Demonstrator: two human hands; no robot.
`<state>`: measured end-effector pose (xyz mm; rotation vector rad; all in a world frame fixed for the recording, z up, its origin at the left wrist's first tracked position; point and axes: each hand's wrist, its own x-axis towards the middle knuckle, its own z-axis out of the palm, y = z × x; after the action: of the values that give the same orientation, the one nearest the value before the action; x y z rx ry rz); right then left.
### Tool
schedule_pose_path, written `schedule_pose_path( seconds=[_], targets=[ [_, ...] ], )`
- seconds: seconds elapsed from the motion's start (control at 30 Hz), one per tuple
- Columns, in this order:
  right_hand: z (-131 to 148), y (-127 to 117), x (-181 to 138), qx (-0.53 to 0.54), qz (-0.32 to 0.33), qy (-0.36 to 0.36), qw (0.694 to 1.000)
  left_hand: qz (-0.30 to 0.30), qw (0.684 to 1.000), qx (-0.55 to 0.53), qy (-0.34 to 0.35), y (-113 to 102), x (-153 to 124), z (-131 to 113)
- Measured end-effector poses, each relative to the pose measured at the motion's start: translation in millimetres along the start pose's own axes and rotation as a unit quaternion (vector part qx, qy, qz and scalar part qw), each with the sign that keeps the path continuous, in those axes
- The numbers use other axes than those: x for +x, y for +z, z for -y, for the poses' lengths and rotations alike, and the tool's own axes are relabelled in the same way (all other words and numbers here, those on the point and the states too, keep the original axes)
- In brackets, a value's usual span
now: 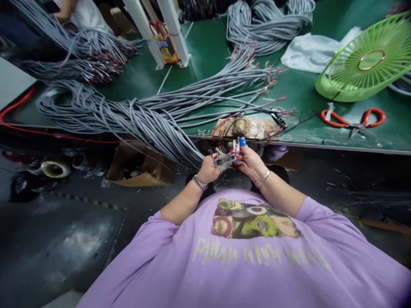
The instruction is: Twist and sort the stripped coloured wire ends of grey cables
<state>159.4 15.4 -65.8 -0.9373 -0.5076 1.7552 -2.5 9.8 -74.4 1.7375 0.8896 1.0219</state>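
A thick bundle of grey cables (154,128) drapes over the bench's front edge and runs down to my hands. My left hand (209,170) is closed around the cable ends, where stripped, coloured wires fan out. Close beside it, my right hand (252,162) pinches some of those thin wires (236,153); a blue cover sits on its thumb. Just beyond both hands, a taped wooden block (247,127) with dark and red leads lies at the bench edge. Exactly which strands each finger grips is too small to tell.
Red-handled scissors (355,122) and a green fan (366,60) are on the green bench (205,51) to the right. More grey cable coils (266,25) lie at the back. A white post (175,34) stands left of centre. Below is an open cardboard box (144,164).
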Motion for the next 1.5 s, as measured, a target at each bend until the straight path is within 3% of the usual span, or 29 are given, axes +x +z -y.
schedule_pose_path(
  seconds=[0.2, 0.47, 0.7, 0.9, 1.1, 1.2, 1.3, 1.4, 1.5],
  targets=[
    [-7.8, -5.9, 1.1, 0.041, 0.018, 0.012, 0.999, 0.017, 0.998, 0.051, 0.023, -9.3, -4.9, 5.8],
    [-8.0, -22.5, -4.7, 0.037, 0.045, 0.038, 0.998, 0.044, 0.997, 0.054, 0.016, -28.8, -38.7, 6.6],
    [-3.4, -32.1, -16.3, 0.007, 0.025, 0.052, 0.998, 0.062, 0.997, 0.044, 0.002, -26.2, -38.6, 10.0],
    [-7.5, -45.6, -38.3, -0.115, 0.051, -0.032, 0.992, 0.108, 0.993, 0.043, 0.008, -21.9, -27.8, 9.0],
    [-2.3, -33.7, -61.9, -0.248, 0.107, -0.123, 0.955, 0.137, 0.967, 0.215, -0.026, -19.9, -27.1, 14.9],
    [-4.7, -28.1, -64.6, -0.314, 0.084, -0.187, 0.927, 0.151, 0.939, 0.308, -0.002, -18.6, -28.5, 11.7],
    [-12.1, -29.0, -60.8, -0.334, 0.045, -0.216, 0.917, 0.137, 0.918, 0.369, 0.056, -16.3, -33.2, 0.1],
    [-18.8, -30.7, -55.0, -0.287, 0.028, -0.198, 0.937, 0.089, 0.914, 0.376, 0.12, -13.0, -40.2, -12.1],
    [-20.3, -28.4, -51.8, -0.255, 0.001, -0.172, 0.951, 0.032, 0.918, 0.369, 0.14, -9.8, -45.5, -16.2]
  ],
)
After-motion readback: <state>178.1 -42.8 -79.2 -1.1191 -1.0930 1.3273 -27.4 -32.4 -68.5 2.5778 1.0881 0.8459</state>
